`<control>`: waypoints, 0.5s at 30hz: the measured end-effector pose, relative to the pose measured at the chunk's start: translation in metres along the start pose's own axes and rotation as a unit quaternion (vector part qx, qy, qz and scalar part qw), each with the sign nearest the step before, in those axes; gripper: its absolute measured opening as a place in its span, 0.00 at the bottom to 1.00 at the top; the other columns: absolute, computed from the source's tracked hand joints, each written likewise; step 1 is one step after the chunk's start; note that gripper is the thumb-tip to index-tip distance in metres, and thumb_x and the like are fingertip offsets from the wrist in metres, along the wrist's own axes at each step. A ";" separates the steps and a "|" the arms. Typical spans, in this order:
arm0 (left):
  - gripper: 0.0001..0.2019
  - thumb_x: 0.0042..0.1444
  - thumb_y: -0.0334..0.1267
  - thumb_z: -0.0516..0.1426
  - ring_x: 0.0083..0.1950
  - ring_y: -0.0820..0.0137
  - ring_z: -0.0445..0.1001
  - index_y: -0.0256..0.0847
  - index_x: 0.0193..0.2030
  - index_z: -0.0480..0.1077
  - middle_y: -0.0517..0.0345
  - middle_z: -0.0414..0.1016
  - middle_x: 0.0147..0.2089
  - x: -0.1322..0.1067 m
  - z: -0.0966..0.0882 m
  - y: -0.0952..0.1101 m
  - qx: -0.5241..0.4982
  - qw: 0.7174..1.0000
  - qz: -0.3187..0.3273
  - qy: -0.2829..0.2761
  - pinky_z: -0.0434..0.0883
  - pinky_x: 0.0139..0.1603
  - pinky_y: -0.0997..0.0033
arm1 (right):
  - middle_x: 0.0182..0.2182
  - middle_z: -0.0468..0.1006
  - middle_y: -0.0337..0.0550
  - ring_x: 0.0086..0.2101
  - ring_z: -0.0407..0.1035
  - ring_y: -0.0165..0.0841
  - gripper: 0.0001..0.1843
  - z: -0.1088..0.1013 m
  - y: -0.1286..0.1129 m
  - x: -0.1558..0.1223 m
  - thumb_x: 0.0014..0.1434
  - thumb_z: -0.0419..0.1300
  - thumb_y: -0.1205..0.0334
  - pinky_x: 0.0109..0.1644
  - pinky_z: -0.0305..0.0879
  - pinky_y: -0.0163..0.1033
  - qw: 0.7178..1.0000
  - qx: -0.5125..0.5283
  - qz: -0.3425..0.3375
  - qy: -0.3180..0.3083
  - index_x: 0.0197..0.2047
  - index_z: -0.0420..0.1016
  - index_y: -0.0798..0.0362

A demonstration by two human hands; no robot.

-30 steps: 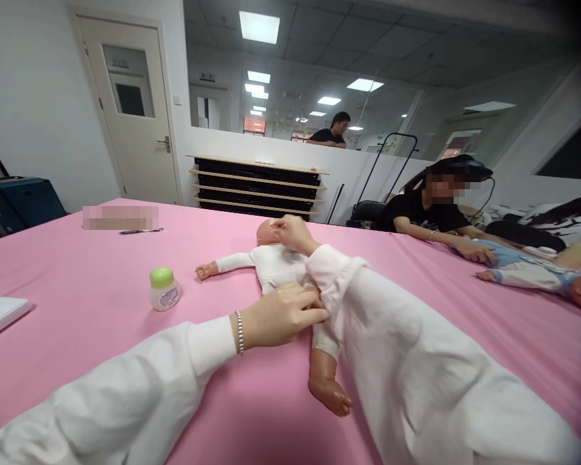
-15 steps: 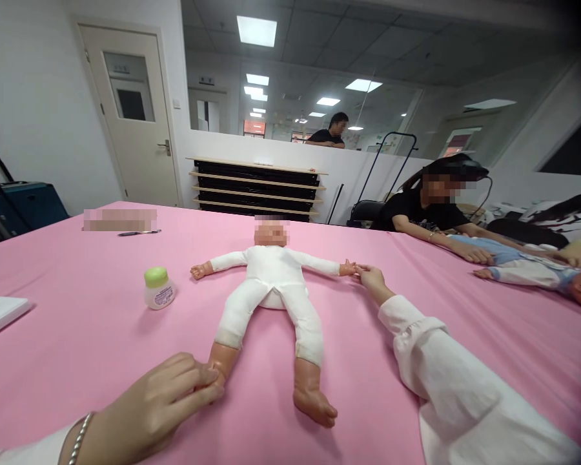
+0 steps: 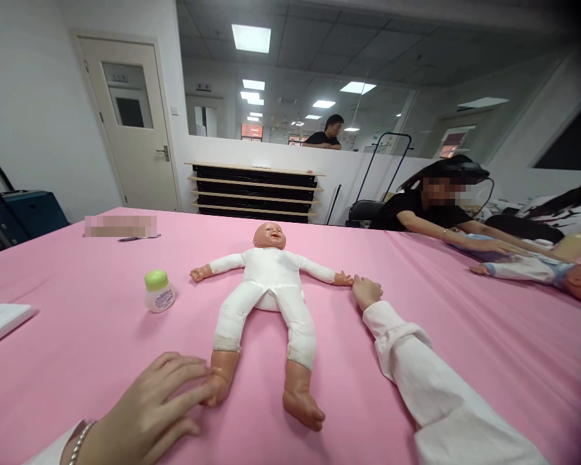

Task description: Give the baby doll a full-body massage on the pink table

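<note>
At fingertips of left hand (image 3: 148, 413), spread open on table (image 3: 77, 349): doll foot (image 3: 216, 387), in contact. Against curled right hand (image 3: 366, 292): doll hand (image 3: 343, 279); grip undeterminable.

It's a single head-worn camera at the near edge of the pink table (image 3: 77, 349), looking forward and a bit down across it. The left hand (image 3: 150, 413) at the bottom left is super close, with the right hand (image 3: 366, 290) further out. The doll (image 3: 266, 290) is dead centre, the door (image 3: 130, 123) is upper left and another person (image 3: 426, 210) is far back at the right.
</note>
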State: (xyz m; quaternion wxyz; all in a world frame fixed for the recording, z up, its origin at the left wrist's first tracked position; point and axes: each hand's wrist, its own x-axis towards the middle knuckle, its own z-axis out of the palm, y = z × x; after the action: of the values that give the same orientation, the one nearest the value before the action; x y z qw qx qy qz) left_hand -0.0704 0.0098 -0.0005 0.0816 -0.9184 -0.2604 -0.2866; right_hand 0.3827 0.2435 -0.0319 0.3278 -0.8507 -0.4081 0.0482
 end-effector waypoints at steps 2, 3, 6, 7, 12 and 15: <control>0.15 0.60 0.40 0.46 0.48 0.65 0.67 0.42 0.52 0.64 0.49 0.70 0.47 0.018 -0.009 -0.004 0.007 0.999 -0.026 0.030 0.67 0.45 0.65 | 0.50 0.63 0.64 0.52 0.56 0.48 0.25 0.001 -0.007 -0.009 0.60 0.45 0.52 0.54 0.51 0.52 0.999 -0.007 0.041 0.013 0.49 0.70 0.63; 0.14 0.60 0.37 0.45 0.47 0.66 0.67 0.41 0.51 0.64 0.50 0.69 0.46 0.032 -0.012 -0.005 0.003 0.998 -0.043 0.042 0.67 0.45 0.65 | 0.53 0.59 0.64 0.53 0.54 0.49 0.27 0.003 -0.011 -0.014 0.60 0.45 0.50 0.55 0.49 0.53 0.998 -0.005 0.056 0.018 0.49 0.69 0.63; 0.14 0.60 0.33 0.45 0.44 0.68 0.68 0.42 0.46 0.68 0.53 0.70 0.43 0.092 -0.008 -0.011 -0.022 0.997 -0.063 0.026 0.67 0.44 0.65 | 0.55 0.54 0.65 0.55 0.50 0.51 0.28 0.011 -0.024 -0.027 0.56 0.51 0.45 0.57 0.44 0.53 0.996 0.022 0.073 0.036 0.44 0.71 0.64; 0.13 0.59 0.33 0.45 0.44 0.68 0.67 0.42 0.46 0.68 0.53 0.69 0.42 0.116 -0.001 -0.014 -0.027 0.997 -0.065 0.009 0.66 0.45 0.64 | 0.55 0.55 0.65 0.55 0.49 0.51 0.27 0.014 -0.027 -0.030 0.54 0.54 0.45 0.58 0.43 0.53 0.996 0.035 0.072 0.049 0.42 0.71 0.63; 0.14 0.56 0.33 0.48 0.46 0.62 0.67 0.38 0.48 0.67 0.49 0.69 0.43 0.239 0.069 -0.032 0.021 0.996 -0.030 -0.076 0.65 0.46 0.59 | 0.44 0.70 0.58 0.47 0.63 0.45 0.24 0.026 -0.031 -0.035 0.49 0.60 0.51 0.52 0.56 0.50 0.972 0.230 0.013 0.041 0.45 0.63 0.57; 0.18 0.55 0.35 0.49 0.52 0.59 0.64 0.35 0.53 0.64 0.45 0.66 0.50 0.301 0.118 -0.045 -0.043 0.993 -0.077 -0.078 0.62 0.51 0.57 | 0.45 0.70 0.52 0.43 0.68 0.37 0.29 0.031 -0.028 -0.032 0.44 0.63 0.54 0.48 0.64 0.42 0.892 0.449 -0.046 0.014 0.47 0.57 0.54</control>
State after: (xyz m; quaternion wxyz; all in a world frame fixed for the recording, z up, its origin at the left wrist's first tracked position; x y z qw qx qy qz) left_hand 0.1742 0.2133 0.0734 -0.0007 -0.9177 -0.3236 -0.2305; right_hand 0.3317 0.2490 -0.0453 0.6821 -0.5940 -0.3773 0.1987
